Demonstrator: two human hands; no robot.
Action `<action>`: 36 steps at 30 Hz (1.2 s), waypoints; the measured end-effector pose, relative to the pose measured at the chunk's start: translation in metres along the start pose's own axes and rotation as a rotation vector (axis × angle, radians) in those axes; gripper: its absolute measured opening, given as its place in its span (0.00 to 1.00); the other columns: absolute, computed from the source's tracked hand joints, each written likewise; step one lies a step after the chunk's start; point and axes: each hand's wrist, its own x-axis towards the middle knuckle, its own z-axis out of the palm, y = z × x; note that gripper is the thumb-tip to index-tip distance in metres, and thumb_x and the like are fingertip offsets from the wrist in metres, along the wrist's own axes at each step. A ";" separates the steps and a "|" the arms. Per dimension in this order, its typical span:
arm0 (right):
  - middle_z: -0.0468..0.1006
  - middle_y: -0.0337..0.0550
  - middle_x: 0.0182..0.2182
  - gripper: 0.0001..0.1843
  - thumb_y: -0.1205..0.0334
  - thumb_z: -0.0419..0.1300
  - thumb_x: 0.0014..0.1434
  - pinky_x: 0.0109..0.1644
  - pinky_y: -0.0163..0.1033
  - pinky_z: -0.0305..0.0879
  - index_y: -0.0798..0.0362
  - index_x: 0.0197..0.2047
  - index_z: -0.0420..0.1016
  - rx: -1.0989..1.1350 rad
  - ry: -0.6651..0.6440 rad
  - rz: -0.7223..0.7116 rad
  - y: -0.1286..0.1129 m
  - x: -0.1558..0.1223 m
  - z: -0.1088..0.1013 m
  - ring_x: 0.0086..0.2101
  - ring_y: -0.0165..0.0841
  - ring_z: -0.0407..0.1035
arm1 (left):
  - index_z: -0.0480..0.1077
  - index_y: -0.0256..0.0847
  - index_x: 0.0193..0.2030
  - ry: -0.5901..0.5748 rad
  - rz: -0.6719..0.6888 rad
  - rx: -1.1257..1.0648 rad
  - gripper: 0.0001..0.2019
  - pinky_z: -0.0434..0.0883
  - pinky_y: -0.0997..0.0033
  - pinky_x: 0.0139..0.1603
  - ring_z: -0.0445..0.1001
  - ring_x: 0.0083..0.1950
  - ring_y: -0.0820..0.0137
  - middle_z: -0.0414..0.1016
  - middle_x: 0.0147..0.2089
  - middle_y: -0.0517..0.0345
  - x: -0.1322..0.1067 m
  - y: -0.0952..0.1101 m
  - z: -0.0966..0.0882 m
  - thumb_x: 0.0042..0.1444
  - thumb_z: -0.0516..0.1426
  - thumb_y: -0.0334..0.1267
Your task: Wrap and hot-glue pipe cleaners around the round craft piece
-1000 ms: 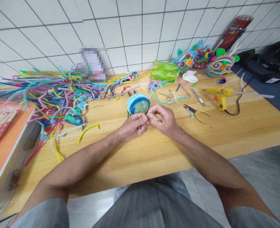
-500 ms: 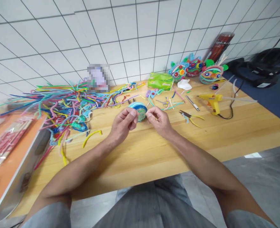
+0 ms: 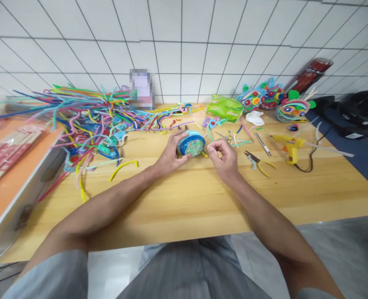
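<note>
A round ball (image 3: 193, 145) in blue, light blue and mottled green, seemingly wrapped in pipe cleaners, is in the middle of the table. My left hand (image 3: 171, 157) grips it from the left, thumb below and fingers on its far side. Just right of the ball, my right hand (image 3: 223, 158) is closed in a pinch; whatever its fingertips hold, if anything, is too small to make out. A short yellow piece (image 3: 205, 154) shows between the ball and those fingertips. Two dark prongs (image 3: 184, 128) stick up behind the ball.
Loose pipe cleaners (image 3: 87, 124) heap up at the left. Pliers (image 3: 261, 162), a craft knife (image 3: 263, 144) and a yellow glue gun (image 3: 291, 148) lie to the right. Decorated heads (image 3: 292, 111), a green tissue pack (image 3: 224, 109) and a red flask (image 3: 311, 74) are along the wall.
My left hand has gone from a pinch in front of the ball to a grip around its left side. My right hand is a little farther from the ball. The camera view has shifted.
</note>
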 end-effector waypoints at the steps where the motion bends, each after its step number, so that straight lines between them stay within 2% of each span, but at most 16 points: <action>1: 0.77 0.36 0.30 0.07 0.60 0.61 0.69 0.39 0.40 0.68 0.48 0.36 0.73 -0.042 0.001 -0.020 0.000 0.000 0.000 0.31 0.32 0.69 | 0.60 0.42 0.74 0.004 0.000 0.000 0.34 0.60 0.36 0.82 0.61 0.82 0.49 0.63 0.77 0.33 0.000 -0.002 0.002 0.69 0.63 0.55; 7: 0.80 0.38 0.32 0.07 0.64 0.61 0.72 0.39 0.41 0.70 0.47 0.38 0.74 -0.284 -0.021 -0.202 -0.013 0.004 0.000 0.31 0.33 0.71 | 0.63 0.45 0.74 0.044 -0.021 0.004 0.34 0.63 0.37 0.80 0.64 0.80 0.48 0.65 0.76 0.37 -0.001 0.000 0.004 0.66 0.67 0.50; 11: 0.83 0.40 0.35 0.06 0.67 0.61 0.73 0.40 0.42 0.71 0.47 0.42 0.75 -0.438 -0.080 -0.366 -0.019 0.012 0.004 0.33 0.34 0.75 | 0.62 0.45 0.76 0.036 -0.047 0.037 0.39 0.62 0.37 0.80 0.63 0.79 0.45 0.64 0.77 0.37 -0.002 0.005 0.003 0.63 0.69 0.53; 15: 0.85 0.42 0.36 0.07 0.69 0.60 0.74 0.41 0.41 0.72 0.47 0.44 0.74 -0.518 -0.092 -0.501 -0.013 0.020 0.008 0.35 0.34 0.77 | 0.63 0.43 0.76 0.019 -0.044 0.033 0.38 0.63 0.38 0.78 0.66 0.77 0.45 0.67 0.76 0.36 0.000 0.003 0.003 0.65 0.68 0.54; 23: 0.86 0.44 0.37 0.07 0.69 0.61 0.73 0.43 0.43 0.74 0.46 0.47 0.76 -0.566 -0.130 -0.587 0.000 0.027 0.011 0.39 0.37 0.80 | 0.62 0.43 0.76 0.050 -0.030 -0.032 0.38 0.63 0.39 0.78 0.65 0.78 0.46 0.68 0.76 0.37 0.002 -0.003 0.007 0.66 0.67 0.54; 32: 0.87 0.45 0.38 0.07 0.68 0.62 0.73 0.45 0.43 0.75 0.45 0.49 0.79 -0.593 -0.130 -0.577 0.008 0.025 0.013 0.39 0.38 0.80 | 0.62 0.46 0.77 0.041 -0.037 -0.044 0.38 0.62 0.38 0.78 0.65 0.79 0.45 0.68 0.77 0.38 0.002 -0.003 0.007 0.66 0.68 0.51; 36: 0.87 0.46 0.39 0.09 0.68 0.63 0.72 0.46 0.43 0.75 0.46 0.51 0.80 -0.605 -0.135 -0.621 0.008 0.024 0.013 0.40 0.38 0.80 | 0.62 0.45 0.77 0.048 -0.030 -0.042 0.37 0.63 0.38 0.78 0.65 0.79 0.45 0.68 0.76 0.38 0.002 -0.003 0.007 0.66 0.67 0.52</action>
